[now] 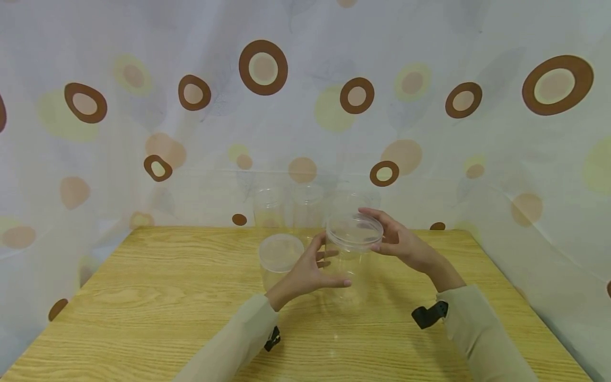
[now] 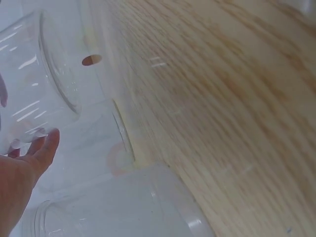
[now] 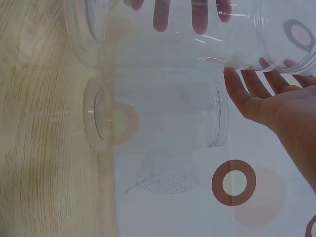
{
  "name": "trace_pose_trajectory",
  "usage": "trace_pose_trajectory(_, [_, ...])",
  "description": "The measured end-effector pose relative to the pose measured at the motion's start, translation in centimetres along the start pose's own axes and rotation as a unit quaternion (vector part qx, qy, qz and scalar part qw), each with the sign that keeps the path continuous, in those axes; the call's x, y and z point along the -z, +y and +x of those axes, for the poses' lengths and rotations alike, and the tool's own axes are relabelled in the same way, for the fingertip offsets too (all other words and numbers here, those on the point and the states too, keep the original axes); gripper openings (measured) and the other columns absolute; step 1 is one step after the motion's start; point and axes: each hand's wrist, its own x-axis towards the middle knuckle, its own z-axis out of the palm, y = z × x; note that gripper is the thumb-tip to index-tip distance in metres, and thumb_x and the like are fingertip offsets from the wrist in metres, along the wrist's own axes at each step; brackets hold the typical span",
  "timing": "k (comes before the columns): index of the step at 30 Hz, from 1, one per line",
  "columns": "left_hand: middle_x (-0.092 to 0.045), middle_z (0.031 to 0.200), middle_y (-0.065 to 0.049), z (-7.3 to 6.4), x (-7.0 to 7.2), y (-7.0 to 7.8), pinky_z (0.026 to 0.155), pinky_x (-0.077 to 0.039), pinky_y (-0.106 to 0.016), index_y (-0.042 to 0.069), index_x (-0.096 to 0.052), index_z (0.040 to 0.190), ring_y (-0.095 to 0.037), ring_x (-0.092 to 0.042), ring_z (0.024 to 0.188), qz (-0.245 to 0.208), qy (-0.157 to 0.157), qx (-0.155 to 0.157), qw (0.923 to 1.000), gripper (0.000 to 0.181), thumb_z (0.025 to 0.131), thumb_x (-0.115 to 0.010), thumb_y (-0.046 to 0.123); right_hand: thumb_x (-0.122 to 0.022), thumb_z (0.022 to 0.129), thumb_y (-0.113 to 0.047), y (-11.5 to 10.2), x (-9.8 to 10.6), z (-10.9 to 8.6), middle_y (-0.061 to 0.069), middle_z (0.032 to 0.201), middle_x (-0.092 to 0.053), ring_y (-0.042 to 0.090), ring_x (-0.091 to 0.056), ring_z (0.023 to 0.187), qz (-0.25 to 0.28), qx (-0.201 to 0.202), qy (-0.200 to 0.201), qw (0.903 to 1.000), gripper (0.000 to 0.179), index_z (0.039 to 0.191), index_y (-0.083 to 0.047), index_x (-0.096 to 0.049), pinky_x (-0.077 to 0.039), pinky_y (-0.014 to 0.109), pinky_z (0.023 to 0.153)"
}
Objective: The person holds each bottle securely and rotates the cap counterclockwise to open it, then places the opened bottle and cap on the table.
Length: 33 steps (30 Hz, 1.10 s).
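A tall clear plastic jar (image 1: 350,265) stands upright between my two hands. My left hand (image 1: 305,273) grips its side, with the thumb in front and the fingers behind; these fingers show through the wall in the right wrist view. Around the jar's top rim curls my right hand (image 1: 406,246), thumb near and fingertips on the far side. In the left wrist view the jar's base (image 2: 61,79) seems to hang above the tabletop. Whether a clear lid covers the rim, I cannot tell. Left of the left hand is a second jar with a whitish top (image 1: 281,252).
Behind the hands, more clear jars (image 1: 269,212) stand in a row near the back edge of the wooden table (image 1: 181,297). One of them (image 3: 158,111) is just behind the held jar. A patterned sheet (image 1: 305,122) hangs behind the table and along its sides.
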Motion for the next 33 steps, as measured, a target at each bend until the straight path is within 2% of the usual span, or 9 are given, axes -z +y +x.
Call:
trace_pose_trajectory(5, [-0.031,0.137,-0.001,0.0,-0.1,0.0,0.100,-0.039,-0.044,0.033,-0.022,0.138,-0.026,-0.044,0.125,0.000,0.003,0.004,1.0000,0.093,0.067,-0.082,0.021,-0.053,0.090,-0.004,-0.4,-0.5,-0.3,0.015,0.142,-0.020,0.015,-0.040,0.120,-0.017,0.000,0.025,0.9995,0.069,0.146,-0.013,-0.013,-0.045,0.028,0.091])
trace_pose_trajectory(9, [-0.031,0.136,-0.003,0.0,-0.2,0.0,0.101,-0.037,-0.048,0.032,-0.024,0.137,-0.028,-0.043,0.125,-0.008,0.011,0.005,0.9999,0.091,0.067,-0.082,0.021,-0.055,0.090,-0.007,-0.8,-1.3,-0.4,0.016,0.147,-0.014,0.026,-0.042,0.120,-0.059,-0.015,0.075,0.9953,0.069,0.145,-0.017,-0.015,-0.048,0.028,0.088])
trace_pose_trajectory(13, [-0.031,0.135,-0.004,0.1,-0.3,0.0,0.101,-0.036,-0.051,0.031,-0.024,0.137,-0.030,-0.043,0.125,-0.008,0.020,0.001,0.9998,0.091,0.068,-0.082,0.022,-0.060,0.088,-0.010,-1.1,-2.1,-0.4,0.014,0.149,-0.014,0.037,-0.036,0.123,-0.097,-0.040,0.132,0.9857,0.073,0.145,-0.018,-0.015,-0.047,0.034,0.089])
trace_pose_trajectory(18, [-0.031,0.135,-0.006,0.2,-0.3,0.0,0.100,-0.036,-0.052,0.028,-0.022,0.139,-0.035,-0.041,0.125,-0.006,0.024,-0.003,0.9997,0.092,0.069,-0.081,0.024,-0.066,0.084,-0.014,-0.9,-2.9,-0.3,0.015,0.147,-0.019,0.036,-0.027,0.129,-0.139,-0.052,0.175,0.9733,0.079,0.145,-0.015,-0.015,-0.034,0.055,0.098])
trace_pose_trajectory(21, [-0.031,0.135,-0.006,0.2,-0.2,0.0,0.100,-0.036,-0.051,0.029,-0.021,0.139,-0.034,-0.042,0.125,-0.003,0.026,-0.001,0.9997,0.093,0.068,-0.081,0.025,-0.067,0.083,-0.015,-0.7,-3.2,-0.2,0.015,0.145,-0.024,0.033,-0.028,0.129,-0.153,-0.054,0.186,0.9690,0.078,0.144,-0.013,-0.018,-0.028,0.059,0.100])
trace_pose_trajectory(24, [-0.030,0.136,-0.004,0.2,-0.2,-0.1,0.101,-0.036,-0.051,0.031,-0.021,0.139,-0.031,-0.042,0.125,-0.001,0.024,0.004,0.9997,0.094,0.068,-0.081,0.026,-0.067,0.083,-0.016,-0.5,-3.2,-0.2,0.014,0.143,-0.027,0.033,-0.030,0.128,-0.150,-0.056,0.187,0.9691,0.076,0.143,-0.014,-0.020,-0.031,0.057,0.099])
trace_pose_trajectory(27, [-0.030,0.137,-0.004,0.2,-0.2,-0.1,0.101,-0.036,-0.051,0.032,-0.021,0.139,-0.030,-0.042,0.125,-0.003,0.019,0.005,0.9998,0.093,0.068,-0.081,0.025,-0.066,0.085,-0.015,-0.4,-2.8,-0.3,0.014,0.144,-0.025,0.034,-0.034,0.125,-0.130,-0.052,0.172,0.9751,0.074,0.143,-0.014,-0.020,-0.040,0.049,0.095])
trace_pose_trajectory(30, [-0.030,0.137,-0.006,0.1,-0.2,0.0,0.100,-0.036,-0.053,0.031,-0.022,0.139,-0.030,-0.043,0.124,-0.006,0.014,0.003,0.9999,0.092,0.069,-0.081,0.024,-0.062,0.087,-0.012,-0.3,-2.2,-0.4,0.014,0.144,-0.022,0.029,-0.041,0.122,-0.091,-0.046,0.135,0.9857,0.073,0.144,-0.016,-0.018,-0.047,0.036,0.089])
trace_pose_trajectory(33, [-0.030,0.138,-0.006,0.0,-0.2,0.2,0.100,-0.036,-0.052,0.030,-0.021,0.139,-0.030,-0.044,0.124,-0.007,0.008,0.002,0.9999,0.092,0.069,-0.080,0.020,-0.057,0.089,-0.007,-0.1,-1.4,-0.3,0.015,0.144,-0.020,0.019,-0.044,0.119,-0.035,-0.031,0.079,0.9958,0.071,0.145,-0.015,-0.014,-0.047,0.028,0.088])
